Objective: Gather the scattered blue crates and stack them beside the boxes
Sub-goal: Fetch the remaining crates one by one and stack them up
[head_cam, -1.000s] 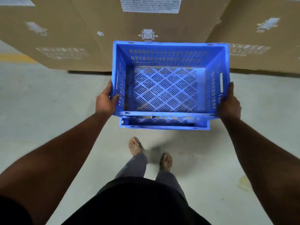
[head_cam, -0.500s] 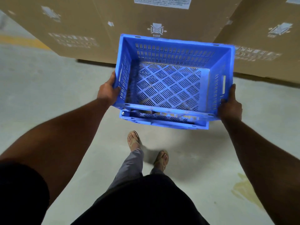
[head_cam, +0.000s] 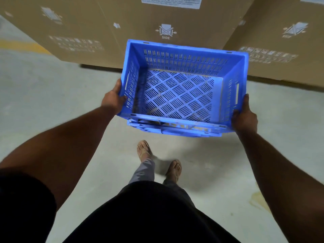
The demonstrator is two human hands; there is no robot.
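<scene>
Person seen from above, head camera. Both forearms bare, no watch, no bands or rings visible on left hand [head_cam: 112, 99] or right hand [head_cam: 244, 118]. Dark short sleeve [head_cam: 26, 206], black or near-black, covers the left upper arm at lower-left edge of frame; right sleeve out of view. Black top [head_cam: 150, 216] fills the lower middle, plain, no print or logo visible, hem loose over the waist. Grey trousers [head_cam: 144, 170], light grey-lavender tone, slim legs, reaching the ankles. Tan open sandals [head_cam: 144, 149] on both feet, thin straps over the toes, toes bare. Strap detail blurred, no markings readable.
</scene>
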